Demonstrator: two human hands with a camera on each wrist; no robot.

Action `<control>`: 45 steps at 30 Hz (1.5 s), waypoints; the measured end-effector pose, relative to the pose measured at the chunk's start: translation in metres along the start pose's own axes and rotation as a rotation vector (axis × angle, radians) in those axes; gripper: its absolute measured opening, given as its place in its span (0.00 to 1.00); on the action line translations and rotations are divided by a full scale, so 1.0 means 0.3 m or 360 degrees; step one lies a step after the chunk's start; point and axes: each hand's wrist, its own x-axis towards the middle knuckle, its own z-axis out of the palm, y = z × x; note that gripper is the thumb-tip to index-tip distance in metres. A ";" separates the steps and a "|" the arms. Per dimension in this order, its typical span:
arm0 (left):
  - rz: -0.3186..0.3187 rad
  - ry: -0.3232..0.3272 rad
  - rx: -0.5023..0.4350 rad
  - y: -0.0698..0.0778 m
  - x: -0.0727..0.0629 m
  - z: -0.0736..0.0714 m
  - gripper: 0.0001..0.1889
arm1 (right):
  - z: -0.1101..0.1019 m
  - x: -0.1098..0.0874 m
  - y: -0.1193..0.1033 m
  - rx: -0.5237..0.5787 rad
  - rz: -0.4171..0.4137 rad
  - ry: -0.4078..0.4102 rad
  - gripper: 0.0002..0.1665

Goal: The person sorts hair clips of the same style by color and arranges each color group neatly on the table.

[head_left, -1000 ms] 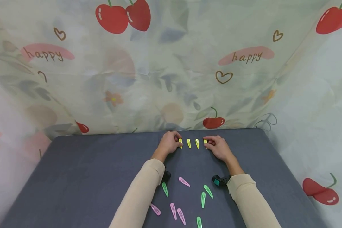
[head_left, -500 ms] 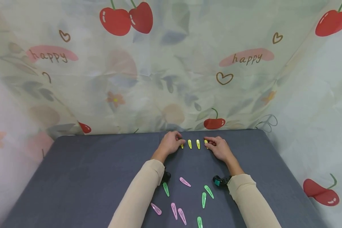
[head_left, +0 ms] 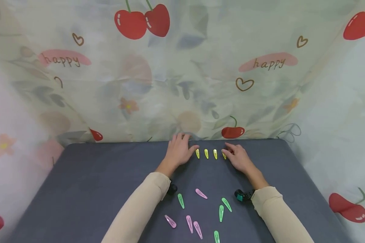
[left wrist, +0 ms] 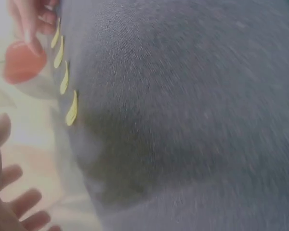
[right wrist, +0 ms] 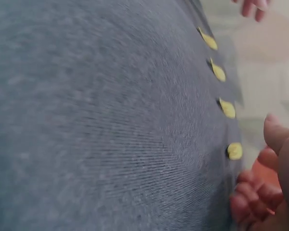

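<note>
Several yellow snap hair clips (head_left: 206,154) lie in a short row near the table's far edge. My left hand (head_left: 178,150) hovers beside the leftmost yellow clip (head_left: 197,154), its fingers spread and holding nothing. The left wrist view shows that hand (left wrist: 17,202) apart from the row of clips. At the other end, my right hand (head_left: 239,159) is over the rightmost yellow clip (head_left: 224,156) and partly covers it in the head view. From the right wrist, this clip (right wrist: 235,151) appears free of the fingers, which are loosely bent with the thumb lifted away.
Closer to me, pink hair clips (head_left: 189,224) and green hair clips (head_left: 221,213) lie scattered between my forearms on the dark grey table (head_left: 94,189). A printed curtain (head_left: 158,74) hangs right behind the table's far edge.
My left hand has let go of the leftmost yellow clip and moved left with its fingers spreading. My right fingers have come off the rightmost clip. The yellow row stays in place.
</note>
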 end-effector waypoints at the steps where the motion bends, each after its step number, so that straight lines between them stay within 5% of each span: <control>1: 0.0019 0.0006 0.0030 -0.002 -0.007 -0.006 0.35 | -0.004 -0.008 -0.008 -0.0048 -0.0010 0.0004 0.36; 12: 0.0212 0.0107 0.0348 -0.039 -0.133 -0.051 0.48 | -0.010 -0.129 -0.099 -0.0608 -0.0220 0.0083 0.50; 20: 0.0279 0.0080 0.0377 -0.047 -0.245 -0.068 0.52 | 0.001 -0.245 -0.139 -0.0784 -0.0402 0.0130 0.52; 31: 0.0375 0.0105 0.0343 -0.062 -0.408 -0.072 0.55 | 0.014 -0.407 -0.166 -0.0784 -0.0609 0.0143 0.50; 45: 0.0316 -0.0024 0.0102 -0.115 -0.528 -0.031 0.55 | 0.065 -0.568 -0.155 -0.0449 -0.0533 0.0026 0.49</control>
